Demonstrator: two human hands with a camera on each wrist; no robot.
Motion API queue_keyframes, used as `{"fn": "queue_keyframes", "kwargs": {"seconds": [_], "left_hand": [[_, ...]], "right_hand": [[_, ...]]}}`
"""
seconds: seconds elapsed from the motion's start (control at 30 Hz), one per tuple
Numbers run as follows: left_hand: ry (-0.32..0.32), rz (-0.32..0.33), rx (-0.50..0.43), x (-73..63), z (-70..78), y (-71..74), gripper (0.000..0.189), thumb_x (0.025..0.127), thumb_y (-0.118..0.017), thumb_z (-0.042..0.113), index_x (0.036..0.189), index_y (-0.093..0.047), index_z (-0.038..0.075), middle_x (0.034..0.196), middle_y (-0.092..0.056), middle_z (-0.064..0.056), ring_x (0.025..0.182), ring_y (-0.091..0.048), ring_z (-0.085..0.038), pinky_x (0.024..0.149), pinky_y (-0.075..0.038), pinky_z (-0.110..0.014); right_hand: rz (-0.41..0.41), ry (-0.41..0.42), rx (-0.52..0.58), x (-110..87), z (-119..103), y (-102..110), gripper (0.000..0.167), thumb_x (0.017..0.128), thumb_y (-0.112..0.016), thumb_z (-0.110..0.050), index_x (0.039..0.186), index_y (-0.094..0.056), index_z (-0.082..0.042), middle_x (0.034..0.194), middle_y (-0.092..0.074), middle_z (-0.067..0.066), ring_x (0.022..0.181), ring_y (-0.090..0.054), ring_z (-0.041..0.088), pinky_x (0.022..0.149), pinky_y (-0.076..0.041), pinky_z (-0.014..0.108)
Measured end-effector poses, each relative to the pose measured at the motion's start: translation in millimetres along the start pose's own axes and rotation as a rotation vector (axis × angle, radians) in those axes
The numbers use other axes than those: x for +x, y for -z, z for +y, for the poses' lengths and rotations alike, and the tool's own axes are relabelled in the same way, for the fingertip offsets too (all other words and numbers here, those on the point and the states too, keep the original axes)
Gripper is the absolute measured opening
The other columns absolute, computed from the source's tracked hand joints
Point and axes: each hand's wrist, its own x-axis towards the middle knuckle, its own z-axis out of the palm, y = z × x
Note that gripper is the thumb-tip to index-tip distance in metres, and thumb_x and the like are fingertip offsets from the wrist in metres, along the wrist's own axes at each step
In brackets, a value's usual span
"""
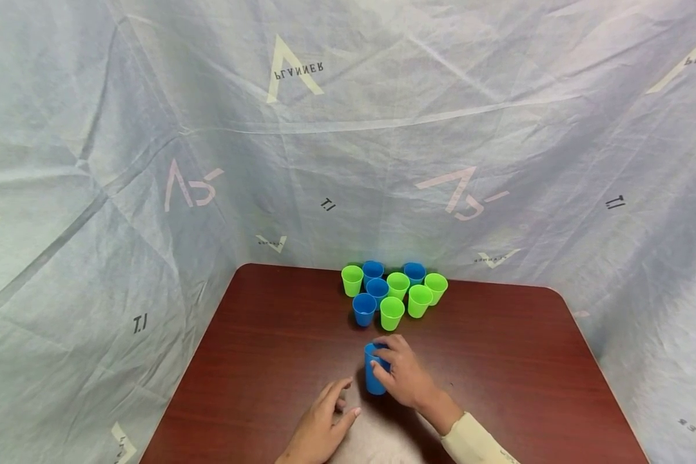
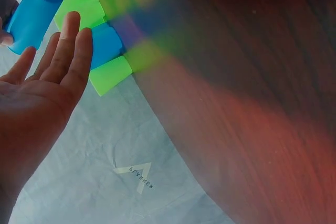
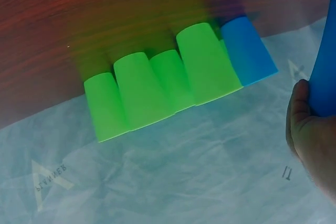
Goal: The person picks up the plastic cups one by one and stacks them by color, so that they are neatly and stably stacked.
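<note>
Right hand is gripping a blue cup, fingers and thumb curling around it near the rim; cup is standing roughly upright over the near-middle of the desk, can't tell if its base is touching. Left hand is hanging open just left of it, fingers extending loosely. Beyond, five green cups and four other blue cups are clustering mouth-up near the far edge, before a printed grey sheet.
</note>
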Motion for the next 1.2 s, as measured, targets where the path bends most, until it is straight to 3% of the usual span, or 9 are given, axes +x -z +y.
{"fn": "queue_keyframes", "kwargs": {"seconds": [0.17,0.33,0.6,0.73,0.97,1.2], "left_hand": [[-0.031,0.041,0.017,-1.7,-2.8,-1.8,0.064,0.105,-0.056,0.058,0.153,-0.05,0.017,0.145,-0.061,-0.006,0.109,-0.068,-0.019,0.083,-0.056,-0.029],[-0.067,0.089,0.03,-3.0,-5.6,-3.4,0.059,0.107,-0.061,0.046,0.155,-0.049,0.014,0.147,-0.061,-0.007,0.113,-0.07,-0.024,0.086,-0.059,-0.033],[-0.041,0.082,-0.024,-3.1,-5.4,-1.2,0.065,0.107,-0.06,0.048,0.161,-0.039,0.02,0.154,-0.055,-0.009,0.12,-0.071,-0.026,0.097,-0.06,-0.045],[-0.036,0.088,-0.032,-2.8,-6.7,-0.7,0.075,0.104,-0.065,0.047,0.165,-0.033,0.017,0.152,-0.056,-0.011,0.118,-0.07,-0.024,0.096,-0.06,-0.042],[0.045,0.05,-0.018,-3.5,-9.6,-0.7,0.09,0.1,-0.068,0.054,0.168,-0.026,0.012,0.145,-0.061,-0.015,0.111,-0.068,-0.019,0.086,-0.058,-0.032],[0.034,0.129,0.009,-6.4,-8.7,-2.2,0.082,0.099,-0.073,0.042,0.164,-0.035,0.008,0.134,-0.067,-0.013,0.096,-0.063,-0.008,0.08,-0.054,-0.026]], "right_hand": [[-0.021,0.01,0.008,-2.2,-7,-5,0.024,0.096,-0.072,-0.022,0.11,-0.081,-0.004,0.13,-0.071,0.012,0.121,-0.061,0.023,0.095,-0.06,0.044],[-0.061,0.031,0.024,-5.5,-17,-9,0.029,0.101,-0.068,-0.025,0.122,-0.079,-0.008,0.136,-0.069,0.007,0.127,-0.06,0.021,0.1,-0.059,0.044],[-0.075,0.091,0.029,-9.2,-29,-15,0.034,0.107,-0.061,-0.027,0.134,-0.074,-0.011,0.14,-0.068,0.007,0.131,-0.06,0.021,0.102,-0.059,0.046],[-0.078,0.103,0.039,-11.0,-33,-20,0.034,0.108,-0.059,-0.027,0.136,-0.072,-0.011,0.14,-0.068,0.007,0.13,-0.059,0.02,0.102,-0.058,0.045],[-0.051,0.192,0.03,-20.5,-38,-33,0.035,0.109,-0.058,-0.024,0.139,-0.07,-0.012,0.14,-0.069,0.006,0.128,-0.06,0.02,0.101,-0.059,0.041],[-0.082,0.209,0.047,-27.3,-43,-38,0.036,0.108,-0.059,-0.025,0.14,-0.07,-0.013,0.144,-0.067,0.004,0.133,-0.058,0.018,0.106,-0.057,0.039]]}}
